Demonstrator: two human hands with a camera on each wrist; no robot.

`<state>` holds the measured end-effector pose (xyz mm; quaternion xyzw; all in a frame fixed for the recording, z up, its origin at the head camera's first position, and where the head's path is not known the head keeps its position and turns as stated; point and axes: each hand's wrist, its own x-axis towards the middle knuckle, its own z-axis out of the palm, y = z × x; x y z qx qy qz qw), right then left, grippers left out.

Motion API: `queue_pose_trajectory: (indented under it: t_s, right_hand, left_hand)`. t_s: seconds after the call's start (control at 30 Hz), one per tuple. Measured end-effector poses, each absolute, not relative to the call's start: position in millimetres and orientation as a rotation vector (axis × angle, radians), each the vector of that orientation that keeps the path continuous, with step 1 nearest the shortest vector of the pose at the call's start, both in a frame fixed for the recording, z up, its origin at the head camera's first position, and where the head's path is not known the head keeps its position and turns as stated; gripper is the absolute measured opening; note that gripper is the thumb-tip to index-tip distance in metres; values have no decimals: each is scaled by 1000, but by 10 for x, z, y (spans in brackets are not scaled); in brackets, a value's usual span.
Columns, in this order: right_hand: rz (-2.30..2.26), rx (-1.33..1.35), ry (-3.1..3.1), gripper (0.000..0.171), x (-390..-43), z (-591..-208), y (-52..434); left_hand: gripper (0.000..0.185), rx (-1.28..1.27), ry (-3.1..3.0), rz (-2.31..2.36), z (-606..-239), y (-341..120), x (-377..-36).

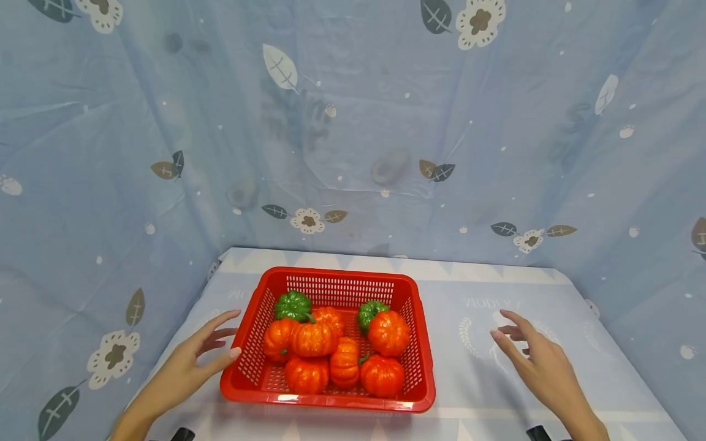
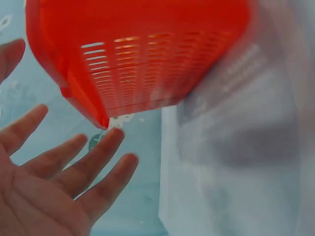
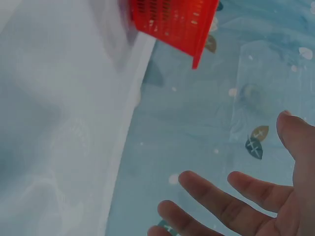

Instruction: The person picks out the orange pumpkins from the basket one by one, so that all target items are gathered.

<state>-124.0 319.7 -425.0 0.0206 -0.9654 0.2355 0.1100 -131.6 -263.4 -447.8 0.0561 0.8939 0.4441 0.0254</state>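
Note:
A red plastic basket (image 1: 328, 398) with slotted walls stands on the table, left of its middle. Inside lie several orange pumpkin-shaped vegetables (image 1: 314, 339), shiny and ribbed, along with two green ones (image 1: 293, 305). My left hand (image 1: 193, 364) is beside the basket's left wall, fingers spread and thumb near the rim; the left wrist view shows the palm (image 2: 44, 196) facing the red wall with nothing in it. Out to the right, well apart from the basket, my right hand (image 1: 543, 367) hovers over the table with loosely bent fingers. Its palm holds nothing in the right wrist view.
The table (image 1: 452, 343) wears a pale blue and white cloth with printed wreaths and triangles. Blue curtains (image 1: 353, 135) patterned with leaves and flowers rise behind it and along both sides.

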Motion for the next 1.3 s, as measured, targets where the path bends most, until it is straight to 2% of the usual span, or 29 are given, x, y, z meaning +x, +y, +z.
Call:
queue_pose_trajectory:
  t_s: [0.3,0.7,1.07,1.3]
  right_hand:
    - [821,92,-2809,50,-1312,-4214,2993]
    - [907,139,-2808,51,-1448,-4218,2746]
    - [958,172,-2813,53,-1542,-4192,2583]
    - [1039,279,-2794,47,-1636,-4100,2417]
  left_hand:
    - [67,205,2543,1598,-4580,-2656,-1421]
    - [61,189,2305,1627,-4648,-2725,-1527]
    - [68,243,2261,1662,-4697,-2732,-1535]
    - [69,290,2204,1732,-4767,-2741,-1533]
